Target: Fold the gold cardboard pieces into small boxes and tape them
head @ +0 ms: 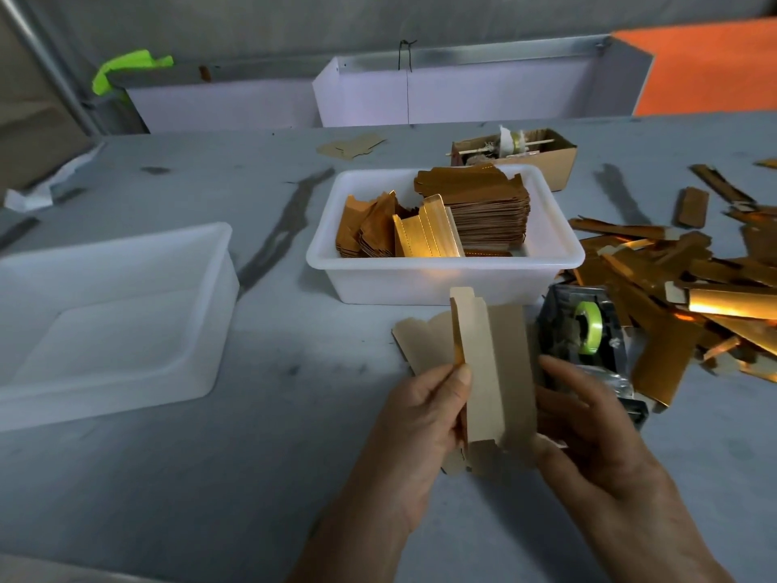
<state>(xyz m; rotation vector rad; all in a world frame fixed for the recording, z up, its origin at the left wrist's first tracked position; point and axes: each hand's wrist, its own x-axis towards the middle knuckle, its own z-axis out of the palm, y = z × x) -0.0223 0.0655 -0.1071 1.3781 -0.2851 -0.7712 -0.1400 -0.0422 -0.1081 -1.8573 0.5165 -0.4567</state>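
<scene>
above the grey table: both hands at work
left hand: pinches cardboard piece
right hand: grips its other edge

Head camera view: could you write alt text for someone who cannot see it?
Two hands, left and right, hold a half-folded cardboard piece above a grey table. Behind it sits a white tub of flat gold pieces, a tape dispenser to the right, and an empty tub to the left.
</scene>
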